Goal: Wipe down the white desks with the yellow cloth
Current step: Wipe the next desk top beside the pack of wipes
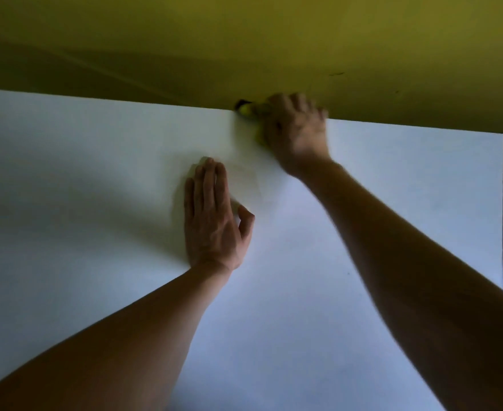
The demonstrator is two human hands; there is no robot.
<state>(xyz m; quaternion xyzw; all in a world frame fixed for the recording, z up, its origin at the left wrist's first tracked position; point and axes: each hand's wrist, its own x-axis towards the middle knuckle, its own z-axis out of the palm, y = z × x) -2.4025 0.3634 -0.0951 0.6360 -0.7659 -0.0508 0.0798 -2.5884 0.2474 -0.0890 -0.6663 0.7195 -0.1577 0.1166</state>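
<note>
1. The yellow cloth [248, 109] shows only as a small bunched scrap at the far edge of the white counter [363, 262], poking out just left of the right hand [296, 133] and mostly hidden under it.
2. The right hand covers the cloth with its fingers bent over it; the hand is blurred, so I cannot tell whether it grips the cloth or only presses it down.
3. The left hand [213, 221] lies flat on the counter, nearer the person and to the left of the right hand, fingers straight and together, thumb out to the side. It holds nothing.
4. Behind the cloth, just beyond the right hand's fingertips, a yellow-green wall [244, 40] meets the counter's back edge.
5. To do this step well, I judge the cloth should stay flat under the palm and run right along the wall seam, with even pressure and overlapping strokes, while the left hand steadies the body.
</note>
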